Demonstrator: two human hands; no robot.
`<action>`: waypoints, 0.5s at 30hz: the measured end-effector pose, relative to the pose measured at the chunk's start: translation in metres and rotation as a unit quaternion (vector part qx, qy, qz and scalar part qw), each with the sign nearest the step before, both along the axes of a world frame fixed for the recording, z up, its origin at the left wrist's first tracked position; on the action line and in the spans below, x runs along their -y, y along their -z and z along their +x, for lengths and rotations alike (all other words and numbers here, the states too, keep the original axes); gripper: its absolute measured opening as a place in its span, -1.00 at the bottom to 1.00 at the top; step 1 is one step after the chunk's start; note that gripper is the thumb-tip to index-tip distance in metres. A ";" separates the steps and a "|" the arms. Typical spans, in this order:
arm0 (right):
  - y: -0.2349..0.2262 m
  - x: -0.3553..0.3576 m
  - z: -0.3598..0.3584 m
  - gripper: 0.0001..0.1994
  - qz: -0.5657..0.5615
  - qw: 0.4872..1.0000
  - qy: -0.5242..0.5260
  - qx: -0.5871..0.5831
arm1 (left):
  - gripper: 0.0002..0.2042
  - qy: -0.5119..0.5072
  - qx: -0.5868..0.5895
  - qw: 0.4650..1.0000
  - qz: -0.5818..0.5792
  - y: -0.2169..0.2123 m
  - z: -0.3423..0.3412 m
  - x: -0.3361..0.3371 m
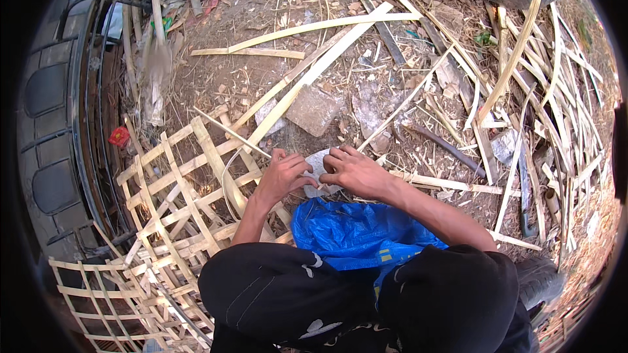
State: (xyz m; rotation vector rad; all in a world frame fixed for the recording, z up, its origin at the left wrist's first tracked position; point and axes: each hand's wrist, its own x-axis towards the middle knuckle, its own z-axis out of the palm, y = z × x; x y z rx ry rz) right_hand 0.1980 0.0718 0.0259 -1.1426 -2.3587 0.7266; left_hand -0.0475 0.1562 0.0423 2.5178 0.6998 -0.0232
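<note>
The thin bamboo strip (pixel 232 132) is seen slanting down to the left hand (pixel 284 173), near the woven lattice (pixel 205 142). The fingers of both hands are bent inward; whether anything is pinched cannot be told. A strip this thin is probably best held firmly and turned slowly, with skin kept off its edges. Most of the right hand's (pixel 356 173) fingertips are hidden. Whether the second strip (pixel 405 101) is joined to it cannot be made out.
</note>
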 end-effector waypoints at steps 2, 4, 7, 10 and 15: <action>-0.019 -0.002 0.012 -0.74 -0.002 0.998 -0.005 -0.056 | -0.73 -0.007 0.008 1.000 -0.017 -0.011 0.005 -0.003; -0.030 0.000 0.024 -0.73 0.027 0.996 0.015 -0.087 | -0.78 -0.026 0.030 0.998 -0.038 -0.017 0.014 -0.003; -0.062 0.005 0.042 -0.68 0.046 0.992 0.034 -0.116 | -0.81 -0.055 0.018 0.998 -0.018 -0.009 0.020 0.009; -0.105 0.019 0.048 -0.66 0.057 0.992 0.023 -0.108 | -0.80 -0.074 0.042 0.995 0.047 -0.013 0.023 0.031; -0.141 0.026 0.055 -0.69 0.015 0.999 -0.038 0.002 | -0.68 -0.138 0.053 0.983 0.105 -0.032 0.062 0.053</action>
